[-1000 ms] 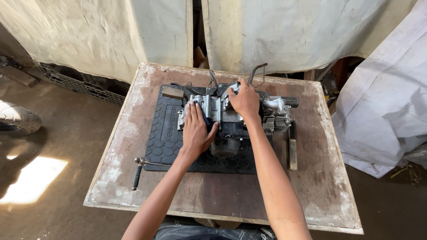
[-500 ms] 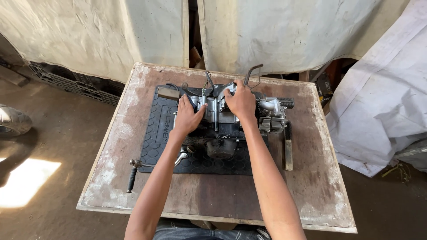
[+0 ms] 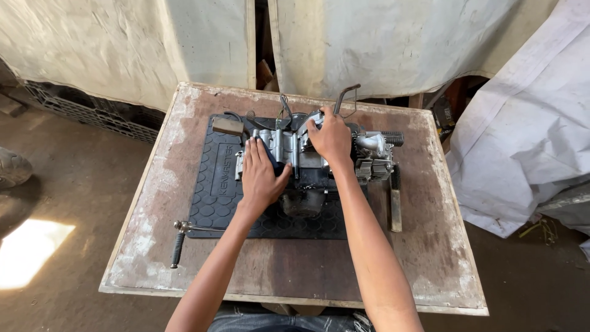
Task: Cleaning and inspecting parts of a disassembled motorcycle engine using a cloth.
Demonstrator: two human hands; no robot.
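A grey metal motorcycle engine sits on a black rubber mat in the middle of a worn wooden table. My left hand lies flat against the engine's left side, pressing a dark blue rag under the fingers and thumb. My right hand grips the engine's top edge from above. A bent metal lever rises just behind the right hand. My hands and forearms hide the middle of the engine.
A kick lever with a black rubber grip lies at the mat's front left corner. A flat metal bar rests right of the engine. Pale sheets hang behind and to the right. A black crate and a shoe are on the floor at left.
My left hand slid up the engine's left side and then back down a little. My right hand stayed on the engine's top.
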